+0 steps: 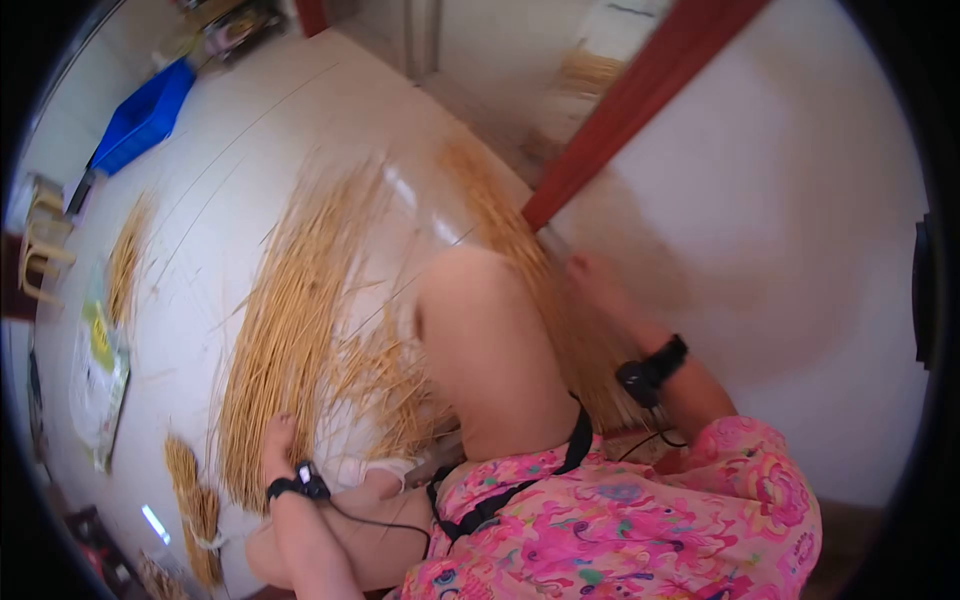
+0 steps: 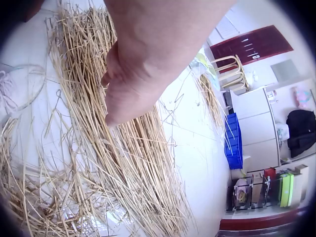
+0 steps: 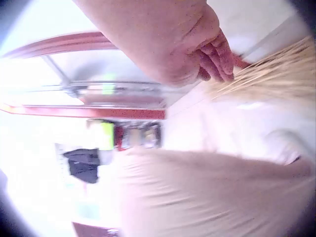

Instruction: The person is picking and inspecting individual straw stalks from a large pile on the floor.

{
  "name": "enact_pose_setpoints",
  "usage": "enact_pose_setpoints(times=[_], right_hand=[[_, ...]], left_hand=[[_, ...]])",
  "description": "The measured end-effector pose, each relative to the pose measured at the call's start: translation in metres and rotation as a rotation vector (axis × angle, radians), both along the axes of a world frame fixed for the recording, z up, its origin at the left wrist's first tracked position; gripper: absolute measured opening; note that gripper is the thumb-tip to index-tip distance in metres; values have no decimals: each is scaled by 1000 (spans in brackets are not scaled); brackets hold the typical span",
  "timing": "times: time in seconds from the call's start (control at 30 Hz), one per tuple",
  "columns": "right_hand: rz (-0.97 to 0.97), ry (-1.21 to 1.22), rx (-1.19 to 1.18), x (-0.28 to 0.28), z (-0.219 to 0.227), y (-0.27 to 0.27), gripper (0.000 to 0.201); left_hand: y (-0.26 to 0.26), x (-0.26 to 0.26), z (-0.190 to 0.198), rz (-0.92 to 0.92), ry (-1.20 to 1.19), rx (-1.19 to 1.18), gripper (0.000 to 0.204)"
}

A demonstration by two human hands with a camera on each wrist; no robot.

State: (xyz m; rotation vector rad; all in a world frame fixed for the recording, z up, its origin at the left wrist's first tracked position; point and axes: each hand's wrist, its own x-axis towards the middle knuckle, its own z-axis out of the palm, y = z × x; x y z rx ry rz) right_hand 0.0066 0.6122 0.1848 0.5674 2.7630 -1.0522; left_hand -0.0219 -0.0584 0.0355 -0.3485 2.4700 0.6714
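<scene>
A large spread of long straw stalks lies on the pale floor. My left hand is over its near end, and in the left wrist view the fingers bend loosely above the stalks with no straw seen between them. Off to the right, past the raised knee, my right hand is beside a second strip of straw along the wall. The right wrist view shows its fingers hanging down, fingertips right at the stalks.
Short loose straw is scattered between the two spreads. A tied straw bundle, a plastic bag and a smaller straw pile lie left. Farther back are a blue crate and wooden stools. A red post rises at right.
</scene>
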Motion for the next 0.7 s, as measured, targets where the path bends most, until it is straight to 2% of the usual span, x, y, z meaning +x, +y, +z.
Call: enact_pose_setpoints(times=[0.03,0.07,0.1,0.13,0.17,0.2,0.23,0.27,0.33,0.4,0.5,0.63,0.7], right_hand=[[-68,101,-247,-21,53,-30,16],[-127,182,-508,-37,107,-61,16],[-88,201,-635,-48,151,-88,17],[-46,212,-765,-58,183,-115,18],[50,199,-815,-65,200,-142,19],[142,189,-859,-72,212,-167,19],[228,186,-895,-80,216,-192,19],[323,119,-867,-90,214,-219,19],[501,8,-812,-107,189,-269,18],[713,-135,-648,-127,155,-309,21],[1164,-121,-129,-144,121,-339,26],[1317,-134,72,-154,92,-344,29],[1369,-157,130,-151,93,-345,28]], left_hand=[[-9,4,-17,-64,88,31,34],[-38,5,-69,-39,32,110,35],[-12,5,-37,-121,62,-3,34],[-4,6,-40,-40,14,-61,33],[1,10,-47,-98,64,-170,34],[21,2,-26,-42,-80,-207,37],[23,11,-40,30,-28,-226,38],[29,11,-49,-59,-56,-351,37],[41,16,-46,22,-42,-256,37],[52,26,-36,149,-21,-225,34],[49,41,-42,268,15,-187,27],[37,44,-53,386,168,-247,16],[32,37,-56,494,338,-297,13]])
